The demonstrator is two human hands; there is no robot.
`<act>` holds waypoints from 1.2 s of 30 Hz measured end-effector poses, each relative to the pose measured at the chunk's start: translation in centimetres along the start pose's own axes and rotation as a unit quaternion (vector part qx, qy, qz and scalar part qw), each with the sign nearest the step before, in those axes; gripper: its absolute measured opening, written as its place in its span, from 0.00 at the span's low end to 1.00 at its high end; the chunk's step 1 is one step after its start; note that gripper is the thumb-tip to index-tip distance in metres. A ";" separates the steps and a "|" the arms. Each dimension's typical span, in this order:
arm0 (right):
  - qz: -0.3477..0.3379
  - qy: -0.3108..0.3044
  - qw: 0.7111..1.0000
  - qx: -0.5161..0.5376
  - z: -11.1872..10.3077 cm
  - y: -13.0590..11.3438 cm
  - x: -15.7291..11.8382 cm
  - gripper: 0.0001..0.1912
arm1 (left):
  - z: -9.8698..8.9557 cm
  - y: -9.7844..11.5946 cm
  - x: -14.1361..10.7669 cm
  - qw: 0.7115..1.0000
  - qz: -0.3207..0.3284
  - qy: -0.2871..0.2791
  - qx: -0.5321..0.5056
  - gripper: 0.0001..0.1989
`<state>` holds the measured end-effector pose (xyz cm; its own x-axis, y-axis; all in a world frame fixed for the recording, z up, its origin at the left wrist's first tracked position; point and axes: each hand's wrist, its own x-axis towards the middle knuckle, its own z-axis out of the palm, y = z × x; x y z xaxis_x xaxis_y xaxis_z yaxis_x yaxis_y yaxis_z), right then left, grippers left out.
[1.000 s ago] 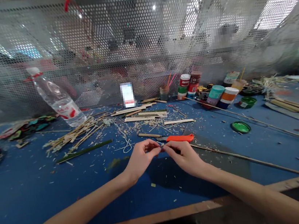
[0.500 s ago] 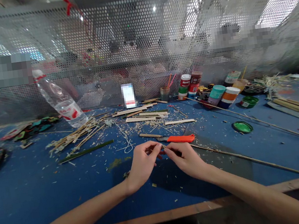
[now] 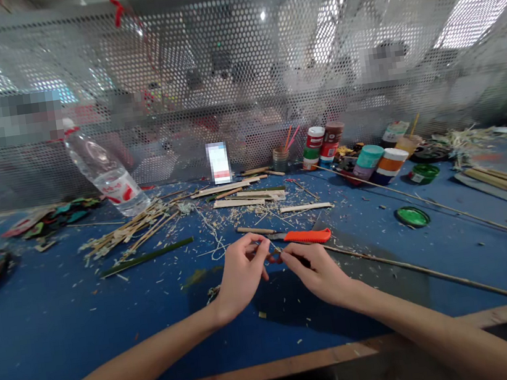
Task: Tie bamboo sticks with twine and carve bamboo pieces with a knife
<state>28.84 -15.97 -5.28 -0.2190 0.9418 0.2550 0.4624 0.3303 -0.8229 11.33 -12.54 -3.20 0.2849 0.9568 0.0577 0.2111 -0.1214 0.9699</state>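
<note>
Blue tabletop (image 3: 167,313) spreads below, strewn with shavings (image 3: 262,315). Near the middle, left hand (image 3: 242,275) and right hand (image 3: 315,264) pinch a small thin piece (image 3: 275,249) between them, its form too fine to make out. Just beyond lies an orange knife (image 3: 307,236), then bamboo strips (image 3: 240,202); far left, a bottle (image 3: 117,190); farthest, a perforated screen (image 3: 240,92).

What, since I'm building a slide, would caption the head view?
Left hand and right hand hold something tiny near an orange knife.

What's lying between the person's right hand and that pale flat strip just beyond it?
An orange-handled knife lies between the right hand and the pale strip, on the blue tabletop; the head view shows it.
</note>
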 end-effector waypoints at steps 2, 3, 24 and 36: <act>-0.009 0.001 1.000 -0.001 0.0 0.0 -0.1 0.19 | 0.0 0.0 0.0 1.000 0.005 0.001 0.004 0.14; -0.013 0.002 1.000 -0.003 0.0 0.0 -0.1 0.19 | 0.0 0.0 0.0 1.000 0.006 0.002 0.004 0.14; 0.011 -0.128 0.990 0.051 -1.1 0.2 0.7 0.18 | -0.6 0.7 -0.3 0.998 0.053 -0.045 0.002 0.12; 0.031 -0.236 0.965 0.111 -3.4 -0.7 0.8 0.17 | -1.1 0.2 -0.4 0.974 0.125 -0.052 0.184 0.13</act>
<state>31.29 -15.21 -2.76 -0.5874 0.8092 -0.0148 0.3035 0.2034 -0.9309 10.27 -12.63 -2.74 0.4589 0.8561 0.2376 0.4392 -0.4510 0.7769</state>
